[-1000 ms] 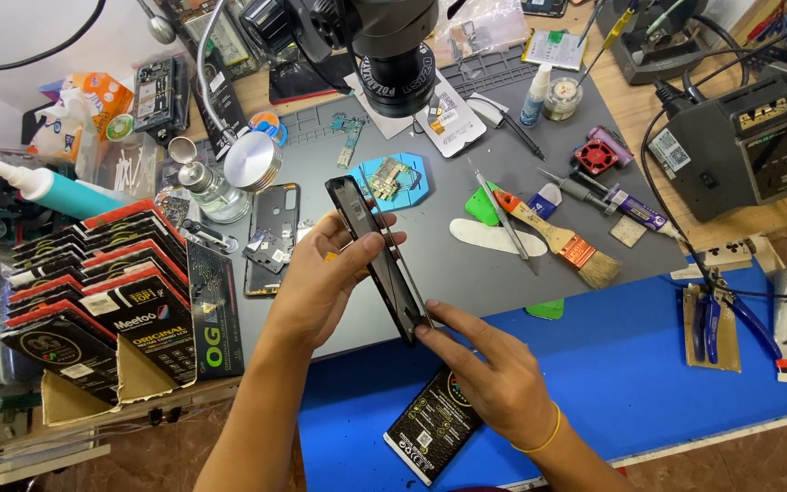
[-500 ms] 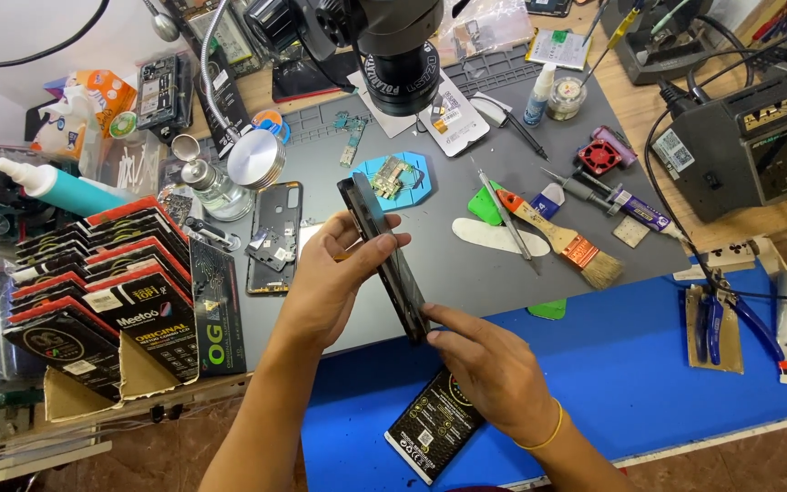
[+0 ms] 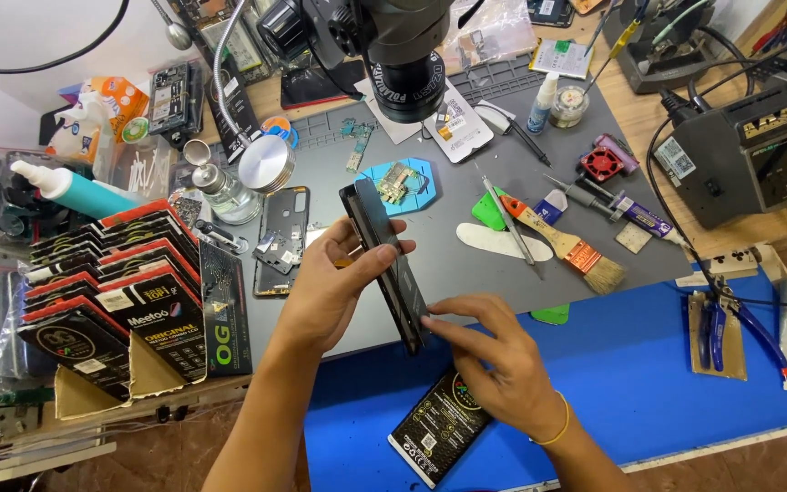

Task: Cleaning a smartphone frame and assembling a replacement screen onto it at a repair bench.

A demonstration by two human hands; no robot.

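While edge-on, phone [image 3: 384,260] far-left to near-right.

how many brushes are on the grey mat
1: a wooden-handled brush lies right of the phone held in both hands, bristles toward the blue mat. Clutter may hide others.

The phone [image 3: 384,260], held on edge above the work mat [image 3: 466,210], serves as the landmark: the left hand [image 3: 334,287] clasps its middle from the left, and the right hand [image 3: 494,360] touches its near end from the right. Left of the phone lies a phone frame [image 3: 280,241], and further left stands a rack of boxes [image 3: 111,292]. Right of it lies a brush [image 3: 567,244], behind it the microscope [image 3: 407,55], and before it a flat packet [image 3: 439,426].
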